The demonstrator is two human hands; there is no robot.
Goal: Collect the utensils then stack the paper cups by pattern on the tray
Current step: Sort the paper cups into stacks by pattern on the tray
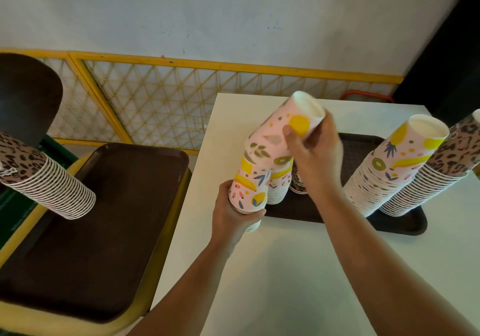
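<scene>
— Hands first, since they are nearest: how do they hold?

— The left hand [235, 212] is wrapped around the base of a short stack of fruit-print cups [249, 190], held upside down just above the white table [285, 270], at the near left corner of the tray [405, 225]. The right hand [314, 151] pinches a single fruit-print cup [283, 130], thumb on the wall, fingers behind; it is tilted and its rim sits over the top of the held stack. I judge it is being seated onto that stack.

— And progress overall?

— Well advanced, I would say. On the tray's right side stand a tall fruit-print stack [389, 169] and, just beside it, a tall leopard-print stack [446, 169], each of one pattern only. No utensils show anywhere, so that part looks done, though I cannot confirm where they went.

— What is left?

— Behind the hands, on the tray, a smaller fruit-print pile [279, 187] and a dark-printed cup [297, 183], mostly hidden by the right wrist. Those, and the stack in hand, probably need merging with the tall ones.

— Anything in the way?

— The tall stacks lean in this view and stand close together; a careless reach could tip them. To the left, apart from the table, a second brown tray [117, 206] rests on a yellow surface, with another leopard-print stack [44, 180] at its far left. Further back run a yellow lattice fence [181, 97] and a pale wall [233, 11].
</scene>
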